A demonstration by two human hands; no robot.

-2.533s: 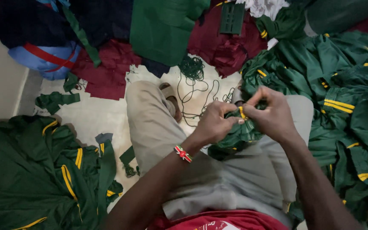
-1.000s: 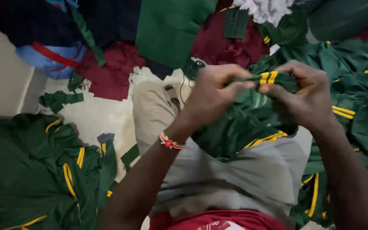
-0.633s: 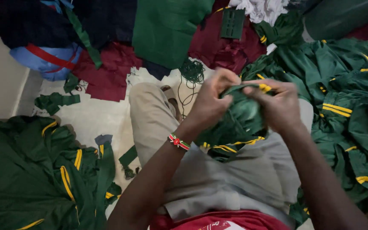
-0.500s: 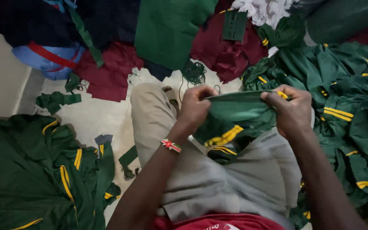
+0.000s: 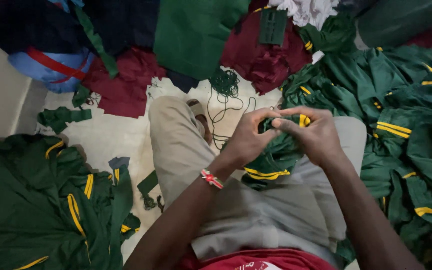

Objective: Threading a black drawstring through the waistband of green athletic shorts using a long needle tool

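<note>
Here, a green garment [image 5: 276, 157] with yellow stripes is held up over the lap by two hands. The lap, in grey trousers [image 5: 256, 215], is used as the landmark for every place told below.

The left hand [image 5: 248, 140] is closed on a fold of the cloth, with its fingers pressed together around it. The right hand [image 5: 316, 135] is held just beside it, and the yellow-striped edge is pinched between its thumb and fingertips. The two hands are almost touching. The rest of the garment is left hanging down onto the lap.

For this kind of fine work to be done well, the edge should be kept tight between both hands, the pinch should be kept small and near the striped part, and the loose cloth should be left resting on the lap so that nothing is dragged.

One red bead bracelet [image 5: 211, 178] is worn on the left wrist. One tangle of green thread [image 5: 226, 87] is seen on the floor beyond the lap. Two big heaps of green striped clothes are seen: one pile [image 5: 41, 200] to the left of the lap and one pile [image 5: 406, 115] to the right. One blue bundle [image 5: 51, 67] is seen far beyond the lap, to the left.
</note>
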